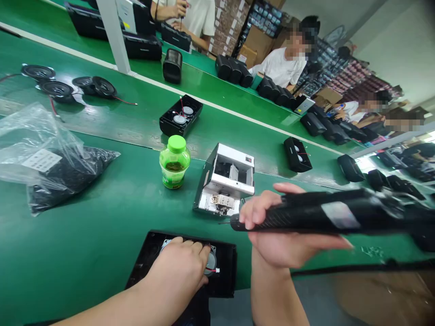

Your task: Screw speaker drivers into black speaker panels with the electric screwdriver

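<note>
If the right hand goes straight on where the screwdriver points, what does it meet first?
Along the screwdriver in the right hand, the way looks free, just past the white fixture over the green belt. Depth is unclear; it may clip the fixture.

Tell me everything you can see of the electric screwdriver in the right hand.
The electric screwdriver has a long, black, textured body that looks like plastic, with a pale label on its side. It lies roughly level, its rear running out of view at the right. The right hand wraps around its front, and a thin bit points left, just below the open white metal box.
</note>
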`<state>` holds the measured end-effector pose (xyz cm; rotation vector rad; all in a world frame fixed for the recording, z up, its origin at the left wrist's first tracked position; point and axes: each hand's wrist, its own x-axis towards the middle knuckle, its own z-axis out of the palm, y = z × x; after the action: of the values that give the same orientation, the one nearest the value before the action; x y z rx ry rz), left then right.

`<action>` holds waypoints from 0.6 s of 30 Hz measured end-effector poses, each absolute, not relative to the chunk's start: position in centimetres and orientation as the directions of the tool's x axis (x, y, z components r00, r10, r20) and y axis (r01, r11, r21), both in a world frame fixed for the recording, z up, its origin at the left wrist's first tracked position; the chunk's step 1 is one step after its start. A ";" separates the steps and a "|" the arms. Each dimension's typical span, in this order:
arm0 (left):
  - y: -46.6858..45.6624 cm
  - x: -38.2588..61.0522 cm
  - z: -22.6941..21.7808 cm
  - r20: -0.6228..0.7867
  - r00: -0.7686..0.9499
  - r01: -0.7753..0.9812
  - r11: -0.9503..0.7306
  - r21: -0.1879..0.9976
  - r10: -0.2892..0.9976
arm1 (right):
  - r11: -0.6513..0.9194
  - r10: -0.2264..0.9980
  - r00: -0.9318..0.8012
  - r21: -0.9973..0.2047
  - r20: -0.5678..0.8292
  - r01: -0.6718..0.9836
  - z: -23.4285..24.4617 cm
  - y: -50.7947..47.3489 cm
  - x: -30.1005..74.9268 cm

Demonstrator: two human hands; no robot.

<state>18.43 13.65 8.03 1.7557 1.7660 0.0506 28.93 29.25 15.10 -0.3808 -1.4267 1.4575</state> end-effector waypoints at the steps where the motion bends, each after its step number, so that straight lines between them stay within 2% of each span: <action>1: 13.6 18.4 8.1 -0.409 0.091 0.882 0.118 0.457 0.908 | 0.222 0.811 -0.414 -0.873 0.413 -0.435 15.5 28.9 29.8; 7: 13.4 18.3 8.1 -0.431 0.073 0.876 0.149 0.458 0.900 | 0.237 0.832 -0.396 -0.894 0.389 -0.380 16.6 26.4 35.1; 18: 13.1 18.2 7.1 -0.335 0.060 0.907 0.089 0.412 0.940 | 0.180 0.836 -0.426 -0.907 0.345 -0.380 12.9 25.1 34.4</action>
<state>18.16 13.09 7.09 1.8121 1.8417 0.0818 34.41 25.14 12.88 -0.4728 -1.4140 1.4751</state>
